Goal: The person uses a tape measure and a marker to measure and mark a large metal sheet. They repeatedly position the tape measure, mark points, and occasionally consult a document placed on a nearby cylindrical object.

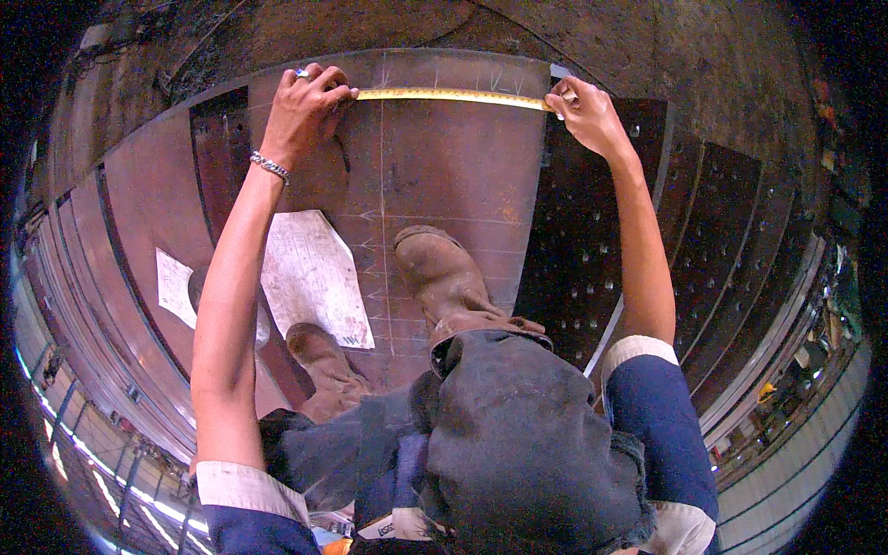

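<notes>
A yellow tape measure blade [444, 94] lies stretched across the far part of a brown steel plate [453, 166]. My left hand [305, 106] has its fingers closed on the blade's left end. At the plate's right edge, my right hand [585, 113] pinches the other end, with something small and pale between finger and thumb that I cannot make out. Chalk lines and arrow marks run along the plate, some just beyond the blade. Below my left hand lies a marked-up paper sheet [314, 273].
My brown boots [439, 268] stand on the plate. Dark plates with rows of holes [592, 231] lie to the right. More long steel pieces [139, 231] lie to the left, with a second paper [176, 287]. Beyond the plate's far edge is dusty ground [601, 42].
</notes>
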Action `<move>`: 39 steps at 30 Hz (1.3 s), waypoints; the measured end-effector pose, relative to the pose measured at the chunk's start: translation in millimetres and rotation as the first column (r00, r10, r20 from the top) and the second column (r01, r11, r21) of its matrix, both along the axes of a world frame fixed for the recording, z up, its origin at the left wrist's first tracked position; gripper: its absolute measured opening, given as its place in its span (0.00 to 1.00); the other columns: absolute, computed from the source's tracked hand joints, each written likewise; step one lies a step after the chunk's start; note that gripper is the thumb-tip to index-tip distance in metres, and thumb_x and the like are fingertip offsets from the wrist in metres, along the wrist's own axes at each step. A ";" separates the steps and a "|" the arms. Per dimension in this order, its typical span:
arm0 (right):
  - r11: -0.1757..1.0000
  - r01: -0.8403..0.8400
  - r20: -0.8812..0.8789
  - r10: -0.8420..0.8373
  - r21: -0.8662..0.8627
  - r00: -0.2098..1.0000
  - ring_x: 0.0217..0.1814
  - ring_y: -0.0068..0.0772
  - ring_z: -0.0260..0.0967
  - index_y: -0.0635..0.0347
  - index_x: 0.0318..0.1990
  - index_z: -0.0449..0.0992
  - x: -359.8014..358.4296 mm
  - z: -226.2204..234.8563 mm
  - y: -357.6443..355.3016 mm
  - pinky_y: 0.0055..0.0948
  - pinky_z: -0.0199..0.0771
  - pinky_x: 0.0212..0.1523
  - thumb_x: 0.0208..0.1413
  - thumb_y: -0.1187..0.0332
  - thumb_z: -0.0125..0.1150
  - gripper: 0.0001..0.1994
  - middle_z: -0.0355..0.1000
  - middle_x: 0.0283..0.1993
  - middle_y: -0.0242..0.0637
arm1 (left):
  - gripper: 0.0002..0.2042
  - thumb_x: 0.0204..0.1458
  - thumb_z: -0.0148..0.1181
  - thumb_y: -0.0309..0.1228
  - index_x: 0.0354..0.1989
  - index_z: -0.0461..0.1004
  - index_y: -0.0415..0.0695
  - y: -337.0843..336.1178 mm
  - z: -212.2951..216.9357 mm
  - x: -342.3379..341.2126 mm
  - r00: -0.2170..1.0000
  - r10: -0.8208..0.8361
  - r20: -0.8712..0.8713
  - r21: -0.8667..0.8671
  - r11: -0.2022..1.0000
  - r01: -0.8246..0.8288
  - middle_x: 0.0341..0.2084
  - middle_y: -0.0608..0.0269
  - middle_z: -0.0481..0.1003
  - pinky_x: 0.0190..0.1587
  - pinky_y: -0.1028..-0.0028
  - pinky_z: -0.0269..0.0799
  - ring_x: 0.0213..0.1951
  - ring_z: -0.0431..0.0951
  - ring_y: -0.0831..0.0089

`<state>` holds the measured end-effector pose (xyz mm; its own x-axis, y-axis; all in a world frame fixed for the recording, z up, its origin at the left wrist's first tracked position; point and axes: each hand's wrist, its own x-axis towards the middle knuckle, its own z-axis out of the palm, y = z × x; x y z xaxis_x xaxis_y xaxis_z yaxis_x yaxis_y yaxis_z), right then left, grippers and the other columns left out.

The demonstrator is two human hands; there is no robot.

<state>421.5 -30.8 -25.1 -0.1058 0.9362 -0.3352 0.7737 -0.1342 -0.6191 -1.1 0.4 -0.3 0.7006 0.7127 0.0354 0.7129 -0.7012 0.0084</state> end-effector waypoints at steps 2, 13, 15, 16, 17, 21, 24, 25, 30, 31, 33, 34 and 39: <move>1.000 -0.001 0.012 0.001 0.016 1.000 0.39 0.47 0.78 0.64 0.37 0.76 0.3 -1.5 -0.3 0.40 0.75 0.40 0.56 0.60 0.63 0.14 0.78 0.34 0.49 | 0.13 0.44 0.65 0.30 0.40 0.78 0.57 -0.4 0.8 1.1 1.000 0.011 -0.001 -0.004 1.000 -0.011 0.41 0.72 0.73 0.49 0.66 0.64 0.46 0.71 0.69; 0.998 -0.052 0.031 0.052 0.030 0.998 0.36 0.36 0.78 0.69 0.39 0.75 -1.5 0.3 0.9 0.34 0.76 0.40 0.59 0.62 0.61 0.14 0.77 0.33 0.46 | 0.11 0.48 0.62 0.31 0.40 0.78 0.56 1.3 -4.4 -1.9 1.000 0.013 0.001 -0.015 1.000 -0.013 0.40 0.71 0.73 0.49 0.66 0.63 0.47 0.72 0.69; 0.999 -0.046 0.033 0.046 0.018 0.998 0.36 0.36 0.78 0.69 0.39 0.75 0.0 2.6 0.8 0.34 0.76 0.40 0.59 0.62 0.61 0.15 0.77 0.33 0.46 | 0.11 0.48 0.62 0.31 0.41 0.78 0.56 0.4 -3.8 1.0 1.000 0.009 0.026 -0.008 1.000 -0.009 0.40 0.71 0.73 0.49 0.65 0.63 0.47 0.72 0.68; 0.999 -0.044 0.032 0.044 0.012 0.999 0.36 0.37 0.78 0.69 0.39 0.75 0.7 2.9 0.4 0.34 0.76 0.40 0.59 0.62 0.61 0.15 0.77 0.34 0.47 | 0.11 0.48 0.62 0.31 0.41 0.78 0.56 0.5 -3.1 1.3 1.000 0.008 0.025 -0.011 1.000 -0.008 0.40 0.71 0.73 0.49 0.65 0.63 0.47 0.72 0.68; 0.999 -0.042 0.034 0.041 0.012 0.999 0.36 0.36 0.78 0.68 0.39 0.75 1.5 2.2 0.1 0.34 0.76 0.40 0.59 0.62 0.61 0.15 0.78 0.34 0.46 | 0.11 0.48 0.62 0.31 0.41 0.78 0.57 0.6 -2.6 1.6 1.000 0.007 0.024 -0.013 1.000 -0.006 0.40 0.71 0.73 0.49 0.65 0.63 0.47 0.72 0.68; 0.999 -0.041 0.060 0.042 -0.010 0.997 0.37 0.35 0.78 0.67 0.40 0.75 -0.2 5.0 1.9 0.34 0.76 0.40 0.59 0.61 0.61 0.14 0.78 0.34 0.45 | 0.11 0.48 0.62 0.30 0.41 0.78 0.58 0.5 1.8 1.2 1.000 -0.019 0.000 0.051 0.998 0.019 0.41 0.71 0.73 0.49 0.66 0.63 0.47 0.72 0.69; 0.999 -0.040 0.021 0.040 -0.009 0.999 0.39 0.34 0.78 0.66 0.40 0.76 2.3 0.5 2.6 0.33 0.76 0.41 0.60 0.60 0.61 0.15 0.79 0.36 0.43 | 0.12 0.47 0.62 0.30 0.41 0.78 0.59 1.1 -4.5 -1.5 1.000 0.010 0.000 0.011 1.000 -0.010 0.41 0.71 0.73 0.49 0.66 0.64 0.47 0.72 0.69; 0.999 -0.037 0.030 0.037 -0.011 0.999 0.39 0.34 0.78 0.66 0.41 0.75 4.3 0.5 0.5 0.33 0.76 0.42 0.60 0.60 0.61 0.15 0.79 0.37 0.43 | 0.12 0.46 0.62 0.30 0.41 0.78 0.59 1.6 -7.4 -1.3 1.000 -0.007 0.023 0.014 1.000 0.006 0.42 0.71 0.73 0.50 0.64 0.64 0.47 0.73 0.68; 0.973 0.102 -0.499 -0.196 -0.209 0.844 0.35 0.20 0.73 0.64 0.46 0.74 23.7 -22.1 -6.6 0.20 0.68 0.27 0.61 0.63 0.60 0.13 0.78 0.41 0.39 | 0.14 0.48 0.61 0.32 0.45 0.76 0.59 0.7 -13.2 -6.0 0.999 -0.049 0.018 0.137 0.990 0.046 0.45 0.70 0.73 0.54 0.60 0.64 0.51 0.73 0.67; 0.980 0.021 -0.161 -0.053 -0.195 0.985 0.35 0.14 0.69 0.64 0.49 0.72 5.2 -8.3 0.4 0.16 0.61 0.22 0.61 0.65 0.60 0.14 0.77 0.40 0.36 | 0.15 0.49 0.59 0.32 0.47 0.76 0.60 0.0 -14.4 -12.8 0.997 -0.018 -0.078 0.070 0.997 0.023 0.50 0.69 0.73 0.56 0.58 0.63 0.54 0.72 0.64; 1.000 0.004 -0.191 -0.007 -0.016 0.982 0.36 0.17 0.67 0.66 0.52 0.70 38.3 -40.5 -2.2 0.20 0.68 0.32 0.62 0.61 0.60 0.18 0.75 0.40 0.34 | 0.11 0.49 0.56 0.34 0.42 0.76 0.58 7.0 -15.4 1.4 0.999 -0.025 -0.024 0.051 0.998 0.026 0.50 0.65 0.73 0.55 0.56 0.64 0.53 0.72 0.63; 0.999 -0.007 -0.124 0.002 -0.041 0.992 0.38 0.23 0.72 0.65 0.44 0.73 17.6 -22.6 -2.5 0.25 0.72 0.39 0.62 0.63 0.59 0.13 0.78 0.40 0.36 | 0.07 0.49 0.55 0.36 0.36 0.77 0.55 0.8 -13.3 -2.9 0.997 -0.024 0.074 0.080 0.997 0.018 0.43 0.63 0.73 0.51 0.56 0.66 0.50 0.73 0.66; 0.993 -0.075 -0.124 0.064 -0.088 0.990 0.30 0.22 0.67 0.64 0.42 0.73 21.3 -32.1 4.7 0.26 0.70 0.35 0.63 0.59 0.57 0.15 0.76 0.31 0.33 | 0.04 0.48 0.55 0.36 0.28 0.75 0.55 0.1 -20.8 -6.4 0.997 0.003 0.078 0.100 0.995 -0.010 0.35 0.66 0.73 0.46 0.59 0.68 0.44 0.74 0.65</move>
